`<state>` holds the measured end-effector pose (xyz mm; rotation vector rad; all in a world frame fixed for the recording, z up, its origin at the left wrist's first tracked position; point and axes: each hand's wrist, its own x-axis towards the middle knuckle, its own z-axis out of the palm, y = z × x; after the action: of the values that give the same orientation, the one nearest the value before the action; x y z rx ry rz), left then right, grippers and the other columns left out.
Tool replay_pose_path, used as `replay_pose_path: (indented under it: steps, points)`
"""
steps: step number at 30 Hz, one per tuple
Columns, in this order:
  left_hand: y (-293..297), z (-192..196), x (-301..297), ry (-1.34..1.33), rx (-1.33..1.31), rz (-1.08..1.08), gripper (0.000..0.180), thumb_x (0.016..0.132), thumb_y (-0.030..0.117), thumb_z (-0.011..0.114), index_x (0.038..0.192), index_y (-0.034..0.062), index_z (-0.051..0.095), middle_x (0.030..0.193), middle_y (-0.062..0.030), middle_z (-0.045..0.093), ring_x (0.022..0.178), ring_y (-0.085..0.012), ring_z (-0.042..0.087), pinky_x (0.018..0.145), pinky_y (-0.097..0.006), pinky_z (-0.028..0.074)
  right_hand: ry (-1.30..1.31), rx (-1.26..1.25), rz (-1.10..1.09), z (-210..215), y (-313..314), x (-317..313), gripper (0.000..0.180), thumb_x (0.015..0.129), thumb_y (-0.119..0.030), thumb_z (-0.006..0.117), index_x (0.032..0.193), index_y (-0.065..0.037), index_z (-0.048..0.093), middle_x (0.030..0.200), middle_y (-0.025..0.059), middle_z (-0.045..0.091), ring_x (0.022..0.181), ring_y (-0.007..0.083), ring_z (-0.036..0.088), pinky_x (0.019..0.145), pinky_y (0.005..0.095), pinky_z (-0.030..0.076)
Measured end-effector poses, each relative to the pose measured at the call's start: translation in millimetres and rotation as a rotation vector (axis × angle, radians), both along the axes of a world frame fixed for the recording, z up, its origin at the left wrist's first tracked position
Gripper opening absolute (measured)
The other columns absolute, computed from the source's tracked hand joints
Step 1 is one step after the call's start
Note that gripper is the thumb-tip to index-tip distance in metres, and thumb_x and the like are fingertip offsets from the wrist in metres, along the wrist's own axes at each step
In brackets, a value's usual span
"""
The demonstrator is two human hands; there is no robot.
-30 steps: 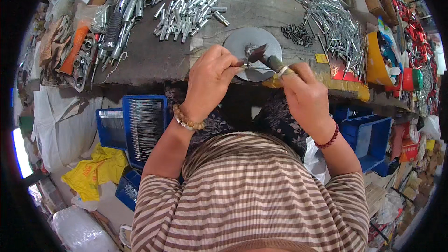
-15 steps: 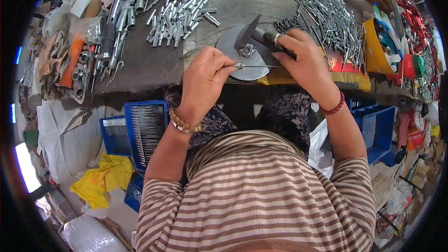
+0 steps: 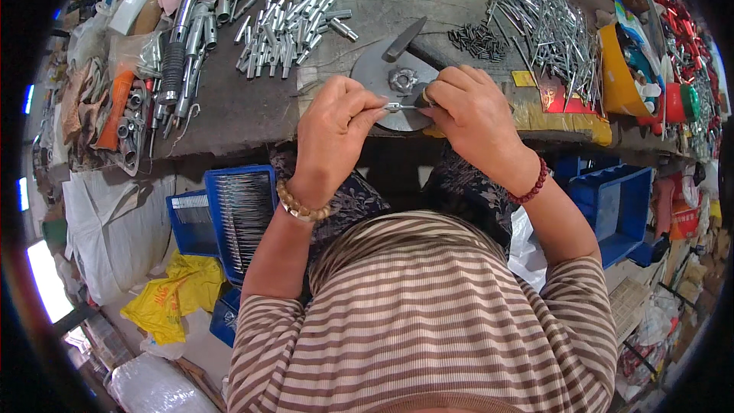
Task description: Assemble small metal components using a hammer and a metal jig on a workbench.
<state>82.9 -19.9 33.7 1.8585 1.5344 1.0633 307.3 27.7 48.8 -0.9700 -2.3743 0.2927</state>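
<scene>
My left hand (image 3: 334,126) pinches a small metal piece at the end of a thin metal rod (image 3: 410,107) between thumb and fingertips. From the other side, my right hand (image 3: 475,111) closes its fingers on the same rod, so it lies level between both hands. Just beyond it is a round grey metal disc (image 3: 368,73) with a lumpy metal centre (image 3: 403,79). A hammer with a dark wedge-shaped head (image 3: 406,38) lies over the disc's far edge. Its handle runs toward my right hand, which partly hides it.
Short metal tubes (image 3: 287,34) are heaped at the far left, thin rods (image 3: 539,23) at the far right, small dark pins (image 3: 478,42) between. A yellow container (image 3: 623,73) stands right. Below the table edge are blue bins (image 3: 241,218) of rods and another blue bin (image 3: 612,210).
My right hand has let go of the hammer and moved left and nearer to grip the rod. The hammer now lies over the disc. My left hand has barely moved.
</scene>
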Motion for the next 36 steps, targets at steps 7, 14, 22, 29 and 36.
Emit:
replay_pose_path:
  steps: [7,14,22,29,36]
  points:
    - [0.7,-4.2,-2.1,-0.004,0.005,-0.016,0.015,0.086,-0.001,0.077,0.100,0.0030,0.077,0.093,-0.0039,0.060,0.083,-0.0143,0.059,0.070,-0.027,0.046,-0.014,0.040,0.028,0.4,2.8,3.3,0.018,0.077,-0.006,0.075,0.090,-0.007,0.064,0.092,0.0075,0.060,0.091,0.0293,0.060,0.082,0.0417,0.049]
    - [-0.5,-2.7,-1.2,-0.027,-0.002,-0.012,0.016,0.085,-0.001,0.077,0.101,0.0033,0.077,0.093,-0.0038,0.060,0.084,-0.0148,0.059,0.072,-0.027,0.047,-0.031,0.044,0.062,3.1,7.9,3.5,0.015,0.077,-0.007,0.075,0.089,-0.007,0.065,0.090,0.0070,0.059,0.090,0.0289,0.059,0.080,0.0417,0.048]
    - [-0.8,0.2,-0.2,0.050,0.042,-0.021,0.015,0.086,0.000,0.076,0.101,0.0038,0.077,0.093,-0.0049,0.060,0.085,-0.0165,0.060,0.073,-0.029,0.048,-0.011,-0.031,0.121,0.8,15.7,0.9,0.016,0.076,-0.008,0.075,0.088,-0.006,0.065,0.090,0.0087,0.062,0.089,0.0318,0.062,0.080,0.0436,0.050]
    - [-1.3,1.6,0.3,0.072,0.046,-0.014,0.013,0.086,0.002,0.075,0.099,0.0041,0.076,0.093,-0.0057,0.060,0.084,-0.0185,0.061,0.073,-0.030,0.049,0.097,-0.015,0.098,-1.3,19.6,-11.7,0.017,0.077,-0.007,0.075,0.091,-0.007,0.067,0.090,0.0083,0.061,0.089,0.0318,0.062,0.078,0.0433,0.050]
    - [-2.0,1.2,-0.6,0.087,0.068,-0.012,0.012,0.086,0.003,0.075,0.098,0.0031,0.075,0.093,-0.0071,0.060,0.085,-0.0211,0.062,0.074,-0.032,0.050,0.002,0.003,0.165,0.4,29.3,-20.6,0.019,0.078,-0.004,0.072,0.095,-0.005,0.064,0.092,0.0107,0.060,0.093,0.0346,0.062,0.078,0.0458,0.050]
